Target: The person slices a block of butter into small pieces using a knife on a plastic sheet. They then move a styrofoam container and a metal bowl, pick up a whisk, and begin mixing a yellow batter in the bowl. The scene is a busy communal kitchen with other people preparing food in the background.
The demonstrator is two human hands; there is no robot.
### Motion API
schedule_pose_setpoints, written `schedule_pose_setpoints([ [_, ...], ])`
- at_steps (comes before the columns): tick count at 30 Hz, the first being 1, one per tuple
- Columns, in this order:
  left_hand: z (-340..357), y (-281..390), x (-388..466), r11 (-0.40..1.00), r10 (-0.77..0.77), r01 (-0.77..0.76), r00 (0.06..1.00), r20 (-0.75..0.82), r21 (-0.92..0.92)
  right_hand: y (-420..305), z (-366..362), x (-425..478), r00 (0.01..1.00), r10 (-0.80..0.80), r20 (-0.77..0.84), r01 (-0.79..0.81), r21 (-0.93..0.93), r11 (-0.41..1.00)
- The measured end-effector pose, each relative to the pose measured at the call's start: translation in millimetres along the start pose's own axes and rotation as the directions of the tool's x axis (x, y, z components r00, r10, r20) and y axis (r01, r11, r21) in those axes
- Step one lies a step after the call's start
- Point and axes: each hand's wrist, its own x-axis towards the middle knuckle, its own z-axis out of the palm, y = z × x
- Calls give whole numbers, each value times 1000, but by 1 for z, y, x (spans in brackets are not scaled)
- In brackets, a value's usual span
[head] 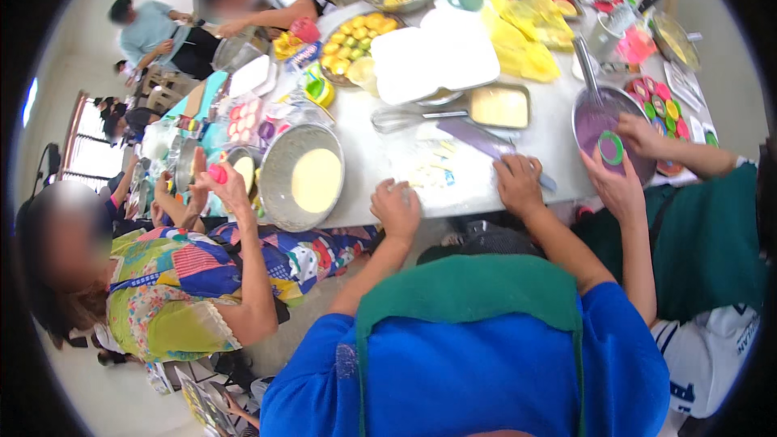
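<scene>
My left hand (397, 209) rests at the table's near edge with its fingers curled; whether anything is under them cannot be told. My right hand (519, 185) lies over the near end of a knife with a wide purplish blade (470, 136), its fingers bent by the handle (546, 182); the grip is partly hidden. Between the hands, small pale cut sticks (434, 164) lie scattered on a clear sheet. Beyond them are a wire whisk (397, 121) and a rectangular metal pan of pale yellow batter (499, 107). A large metal bowl of yellow batter (315, 179) stands left of my left hand.
At right, a co-worker's hands hold a green-rimmed mold (610, 148) over a bowl of purple batter (586, 118). A person at left holds a pink item (217, 173). White foam trays (434, 60), yellow plastic bags (522, 54) and a round tray of small yellow cakes (355, 36) lie farther back.
</scene>
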Motion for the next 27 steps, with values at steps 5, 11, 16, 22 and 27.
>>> schedule_pose_setpoints([
  [5,-2,0,3,996,27,-30,999,-43,-83,-2,-1,1,1000,-4,7,4,22,1000],
  [11,1,-14,11,988,144,-145,989,-35,-43,0,3,0,1000,-11,24,10,24,1000],
  [16,3,-17,16,986,152,-153,988,-23,-66,2,3,0,999,-42,28,42,16,999],
  [22,2,-13,16,983,181,-182,983,-26,-25,1,0,0,998,-62,10,62,29,998],
  [27,-4,-5,15,976,217,-217,976,-14,-3,1,0,0,999,-52,-16,52,29,998],
])
